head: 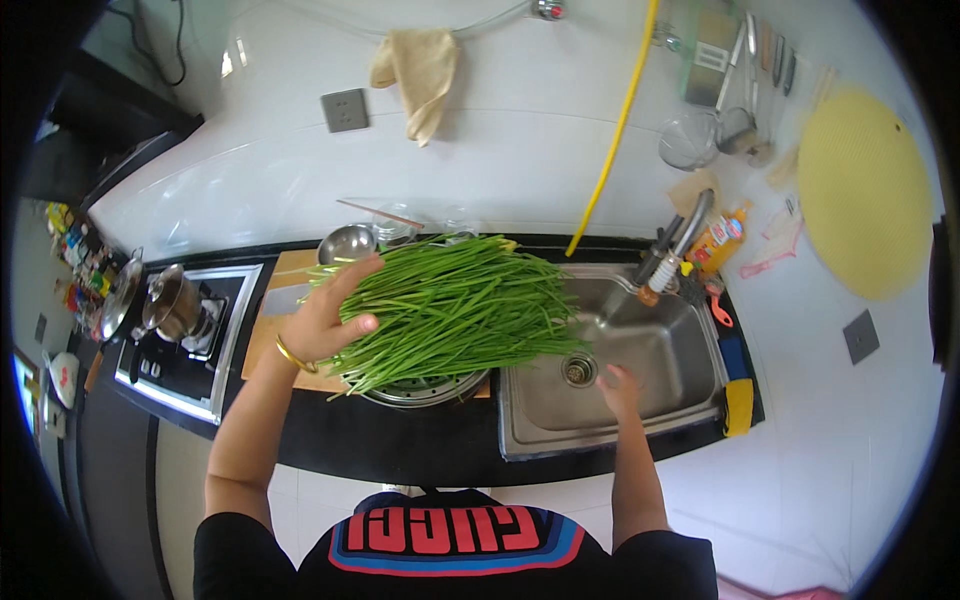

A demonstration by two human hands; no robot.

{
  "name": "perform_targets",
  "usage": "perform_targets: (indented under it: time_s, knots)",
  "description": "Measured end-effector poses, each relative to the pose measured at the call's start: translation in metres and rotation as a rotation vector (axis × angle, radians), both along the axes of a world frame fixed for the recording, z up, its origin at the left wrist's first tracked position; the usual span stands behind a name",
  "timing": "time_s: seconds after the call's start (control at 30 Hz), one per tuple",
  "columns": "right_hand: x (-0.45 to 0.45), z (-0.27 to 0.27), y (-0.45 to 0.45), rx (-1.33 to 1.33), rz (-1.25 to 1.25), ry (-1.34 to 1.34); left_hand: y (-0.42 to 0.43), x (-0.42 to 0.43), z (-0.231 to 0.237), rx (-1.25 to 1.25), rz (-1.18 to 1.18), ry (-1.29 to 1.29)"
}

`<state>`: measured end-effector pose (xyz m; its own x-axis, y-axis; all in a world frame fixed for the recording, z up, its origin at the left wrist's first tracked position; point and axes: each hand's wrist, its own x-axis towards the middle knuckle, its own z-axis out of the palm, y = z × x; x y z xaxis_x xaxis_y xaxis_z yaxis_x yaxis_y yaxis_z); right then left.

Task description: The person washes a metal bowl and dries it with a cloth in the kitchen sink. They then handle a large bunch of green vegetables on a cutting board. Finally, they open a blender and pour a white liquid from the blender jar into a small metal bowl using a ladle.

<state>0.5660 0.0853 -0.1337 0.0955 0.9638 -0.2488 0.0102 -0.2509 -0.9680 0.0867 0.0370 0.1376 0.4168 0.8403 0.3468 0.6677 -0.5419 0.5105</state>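
A large heap of long green garlic chives [457,307] lies across a round perforated metal steamer tray [427,391], its leafy ends reaching over the sink's left rim. My left hand [330,311] is raised at the heap's left end, thumb and fingers apart, holding nothing. Whether it touches the stalks I cannot tell. Over the stainless steel sink [660,360], my right hand [621,391] is bare, with its thumb and fingers spread near the drain strainer [579,369]. Under the tray, a wooden cutting board [259,352] bears a broad blade [285,300], partly hidden behind my left hand.
A faucet [694,225] stands behind the sink, beside an orange bottle [720,240]. A yellow hose [619,135] hangs down the wall. Behind the chives is a metal bowl [347,244]. At left, a lidded pot [172,304] sits on the gas stove [169,375]. Cloths [739,406] drape the right counter edge.
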Motion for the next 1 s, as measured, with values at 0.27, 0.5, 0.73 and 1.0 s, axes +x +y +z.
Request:
perform_targets:
  time_s: [0.27,0.5,0.73,1.0]
  knots:
    - [-0.01,-0.025,-0.018,0.126,-0.461,0.06,-0.063,-0.008,-0.047,0.044,0.206,-0.206]
    - [-0.05,0.075,-0.029,0.199,-0.442,-0.637,-0.146,-0.03,-0.08,-0.022,0.273,-0.319]
    - [-0.131,0.123,-0.06,0.659,-0.478,-0.273,-0.308,-0.103,-0.11,-0.031,0.544,-0.313]
    - [-0.33,0.144,-0.168,0.783,-0.241,-0.055,-0.499,-0.161,-0.147,-0.163,0.951,-0.563]
